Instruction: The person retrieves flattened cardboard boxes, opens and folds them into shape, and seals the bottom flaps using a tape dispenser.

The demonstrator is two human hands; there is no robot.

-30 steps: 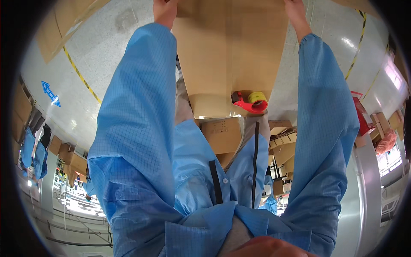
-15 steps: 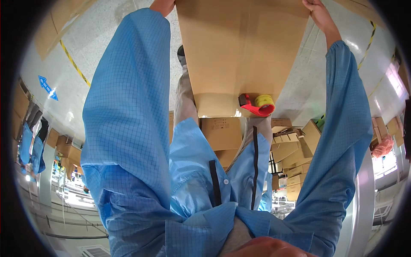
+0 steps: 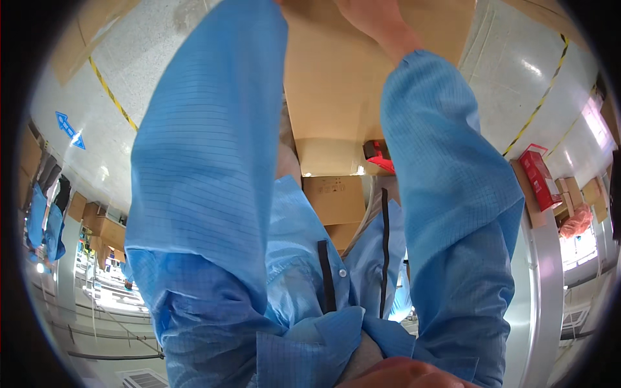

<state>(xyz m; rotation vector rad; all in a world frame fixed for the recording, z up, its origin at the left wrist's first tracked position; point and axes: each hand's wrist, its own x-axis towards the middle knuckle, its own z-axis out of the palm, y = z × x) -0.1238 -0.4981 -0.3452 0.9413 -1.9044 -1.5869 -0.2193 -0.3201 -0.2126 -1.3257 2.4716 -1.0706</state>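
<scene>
A large brown cardboard box (image 3: 330, 97) stands in front of me, its flat top face toward me. My right hand (image 3: 375, 22) reaches over the box's far part, near its middle; the fingers run past the upper picture edge. My left arm in its blue sleeve (image 3: 207, 149) stretches to the box's far left. Only a sliver of skin shows there, so the left fingers are hidden. A red tape dispenser (image 3: 380, 158) lies on the box's near edge, partly covered by my right sleeve (image 3: 430, 123).
Another cardboard box (image 3: 334, 197) sits below, between my legs. Yellow-black tape lines (image 3: 111, 97) mark the grey floor on both sides, with a blue arrow (image 3: 70, 131) at left. At right are a red box (image 3: 540, 178) and a pinkish plastic bag (image 3: 576, 222).
My right hand has come from the box's far right edge inward over its middle, and the right sleeve now covers part of the tape dispenser. My left arm has shifted slightly right and farther away.
</scene>
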